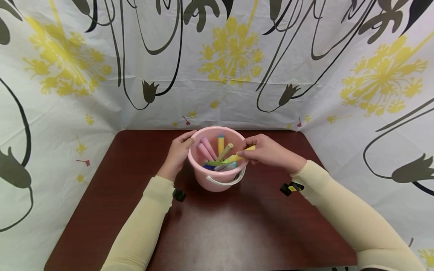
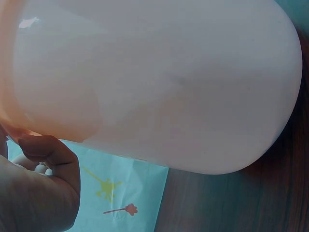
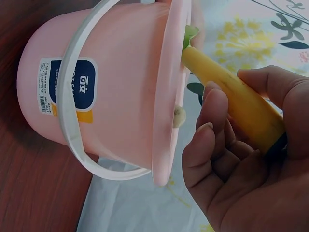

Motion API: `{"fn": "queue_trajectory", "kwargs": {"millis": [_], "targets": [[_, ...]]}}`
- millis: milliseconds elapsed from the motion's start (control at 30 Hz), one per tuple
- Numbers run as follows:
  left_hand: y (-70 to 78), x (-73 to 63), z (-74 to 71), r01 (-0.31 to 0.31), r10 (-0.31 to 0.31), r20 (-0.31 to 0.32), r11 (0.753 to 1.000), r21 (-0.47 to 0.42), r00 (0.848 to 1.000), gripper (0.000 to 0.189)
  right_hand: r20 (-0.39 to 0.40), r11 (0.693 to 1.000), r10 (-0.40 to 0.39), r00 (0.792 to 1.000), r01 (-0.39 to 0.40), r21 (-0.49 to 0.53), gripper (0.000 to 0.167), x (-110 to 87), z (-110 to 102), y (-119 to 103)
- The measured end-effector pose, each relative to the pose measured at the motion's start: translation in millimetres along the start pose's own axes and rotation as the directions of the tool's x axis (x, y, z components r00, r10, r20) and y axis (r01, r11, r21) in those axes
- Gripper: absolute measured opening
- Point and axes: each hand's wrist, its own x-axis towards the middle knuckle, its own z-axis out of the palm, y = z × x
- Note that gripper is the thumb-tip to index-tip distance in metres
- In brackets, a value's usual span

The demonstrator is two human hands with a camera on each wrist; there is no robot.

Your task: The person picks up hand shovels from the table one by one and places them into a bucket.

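A pink bucket (image 1: pixel 213 181) stands upright on the table, its white handle (image 1: pixel 228 183) hanging down in front. My left hand (image 1: pixel 178 152) grips the bucket's rim on the left; the left wrist view shows that hand (image 2: pixel 43 183) against the bucket wall (image 2: pixel 169 96). Over the right rim, my right hand (image 1: pixel 266 150) holds a tapered yellow handle (image 1: pixel 249 149). The right wrist view shows this yellow handle (image 3: pixel 236 96) between thumb and fingers, its narrow end at the rim by something green (image 3: pixel 190 35). What it belongs to is hidden in the bucket.
Inside the bucket lie pink handles (image 1: pixel 205 150), a yellow one with a blue end (image 1: pixel 221 145), an olive stick-like piece (image 1: pixel 225 151) and flat coloured pieces (image 1: pixel 226 166). The dark red-brown table (image 1: pixel 257 233) meets patterned cloth (image 1: pixel 162 116) at the back and sides.
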Motion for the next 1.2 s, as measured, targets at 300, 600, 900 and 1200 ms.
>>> {"fn": "queue_trajectory", "kwargs": {"millis": [300, 600, 900, 1200], "targets": [[-0.2, -0.7, 0.8, 0.004, -0.004, -0.008, 1.0, 0.016, 1.0, 0.04, 0.049, 1.0, 0.011, 0.999, -0.011, 0.002, 0.022, 10.4, 8.0, -2.7], [1.4, -1.7, 0.4, -0.001, 0.001, -0.001, 1.0, 0.003, 1.0, 0.04, 0.084, 1.0, 0.005, 0.996, -0.002, -0.03, 0.02, 18.7, 11.4, -6.4], [1.4, -0.5, -0.2, 0.0, 0.0, 0.007, 1.0, -0.012, 1.0, 0.041, 0.134, 0.991, -0.033, 0.99, 0.049, -0.122, 0.023, 35.0, 15.2, -15.3], [2.1, -1.0, 0.2, 0.008, -0.008, 0.001, 1.0, -0.004, 1.0, 0.04, 0.238, 0.989, -0.029, 0.971, 0.063, -0.135, 0.026, 56.7, 22.4, -31.8]]}}
